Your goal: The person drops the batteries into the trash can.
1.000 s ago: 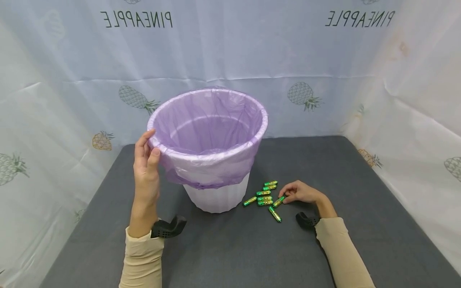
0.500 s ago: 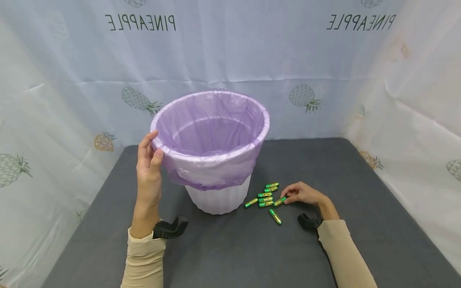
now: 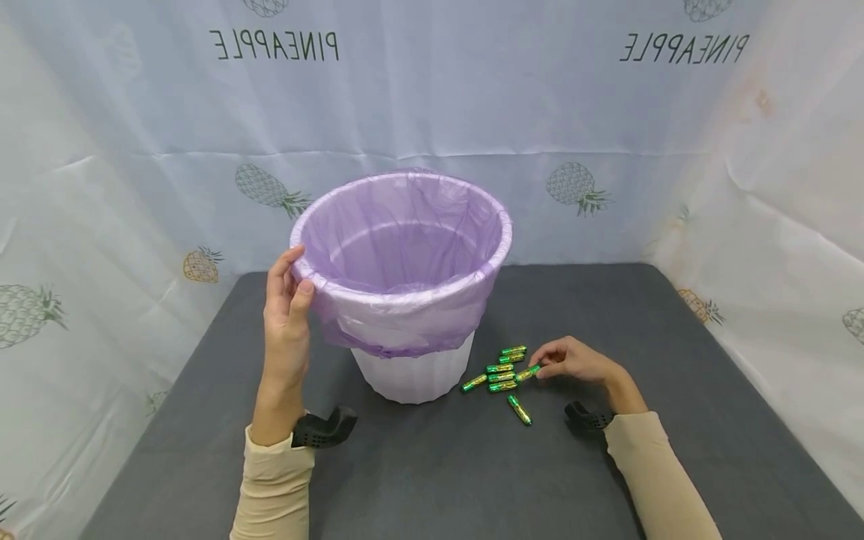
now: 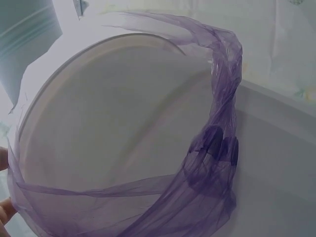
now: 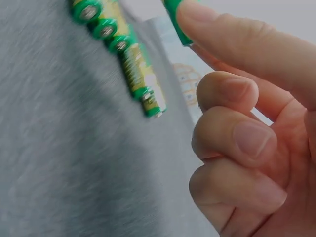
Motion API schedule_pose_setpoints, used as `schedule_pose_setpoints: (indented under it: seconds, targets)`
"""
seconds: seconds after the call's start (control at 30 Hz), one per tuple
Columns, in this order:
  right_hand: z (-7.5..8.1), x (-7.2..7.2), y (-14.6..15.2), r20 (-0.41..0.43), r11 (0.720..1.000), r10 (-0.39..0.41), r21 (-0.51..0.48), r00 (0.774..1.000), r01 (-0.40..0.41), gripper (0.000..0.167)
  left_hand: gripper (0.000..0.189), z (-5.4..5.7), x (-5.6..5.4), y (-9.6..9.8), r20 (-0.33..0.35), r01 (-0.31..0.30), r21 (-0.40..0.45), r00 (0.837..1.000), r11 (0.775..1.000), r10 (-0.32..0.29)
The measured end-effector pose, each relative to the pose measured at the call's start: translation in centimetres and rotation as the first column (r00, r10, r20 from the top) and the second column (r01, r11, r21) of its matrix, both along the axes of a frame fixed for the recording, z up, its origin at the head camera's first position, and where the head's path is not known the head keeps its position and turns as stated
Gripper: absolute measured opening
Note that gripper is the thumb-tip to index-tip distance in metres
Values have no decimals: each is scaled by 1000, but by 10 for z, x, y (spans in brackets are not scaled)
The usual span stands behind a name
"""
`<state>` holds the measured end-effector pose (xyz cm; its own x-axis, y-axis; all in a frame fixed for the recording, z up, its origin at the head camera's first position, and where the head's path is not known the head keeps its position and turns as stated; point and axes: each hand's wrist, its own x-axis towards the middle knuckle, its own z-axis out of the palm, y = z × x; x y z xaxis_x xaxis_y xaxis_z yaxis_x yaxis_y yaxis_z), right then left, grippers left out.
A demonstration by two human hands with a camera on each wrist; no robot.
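Observation:
A white trash bin [image 3: 413, 379] stands upright, lined with a thin purple bag [image 3: 398, 322] folded over its rim. My left hand [image 3: 286, 322] holds the bin's rim at the left, thumb and fingers against the bag. In the left wrist view only fingertips [image 4: 6, 210] show at the left edge, beside the bag. Right of the bin, my right hand [image 3: 574, 360] pinches a green and gold battery [image 3: 529, 373] between thumb and index finger. The other fingers are curled in the right wrist view. Several more batteries [image 3: 501, 377] lie on the table close to it.
A dark grey cloth covers the table [image 3: 432, 472]. One loose battery [image 3: 520, 410] lies nearer the front than the others. A pineapple-print curtain [image 3: 432, 90] closes off the back and sides. Black wrist mounts [image 3: 325, 427] sit on both forearms.
The battery pinched in my right hand has shifted slightly away from the front, toward the grouped batteries. My left hand keeps its place on the rim. The whole head view has drifted a little.

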<state>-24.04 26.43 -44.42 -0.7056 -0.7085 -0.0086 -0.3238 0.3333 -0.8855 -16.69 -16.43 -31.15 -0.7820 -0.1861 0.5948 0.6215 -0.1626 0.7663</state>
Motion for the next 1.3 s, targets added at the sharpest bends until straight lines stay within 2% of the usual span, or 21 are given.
schedule_pose_setpoints:
  seconds: [0.2, 0.43, 0.67, 1.03, 1.3]
  targets:
    - [15, 1, -2, -17, 999, -22, -41, 1000, 22, 21, 39, -1, 0, 0, -3, -7, -3, 1000, 1000, 7]
    - [28, 1, -1, -23, 998, -47, -43, 999, 46, 22, 39, -2, -1, 0, -9, -7, -1, 1000, 1000, 7]
    - [42, 5, -2, -82, 994, -87, -69, 993, 81, 19, 39, -2, -1, 0, -4, -12, 1, 1000, 1000, 12]
    - [72, 16, -10, -194, 978, -201, -95, 960, 185, 16, 38, -2, 0, 0, -14, -3, 3, 1000, 1000, 3]
    - [86, 19, -13, -288, 972, -225, -128, 931, 196, 13, 40, -1, 0, 0, -7, -12, -8, 1000, 1000, 12]
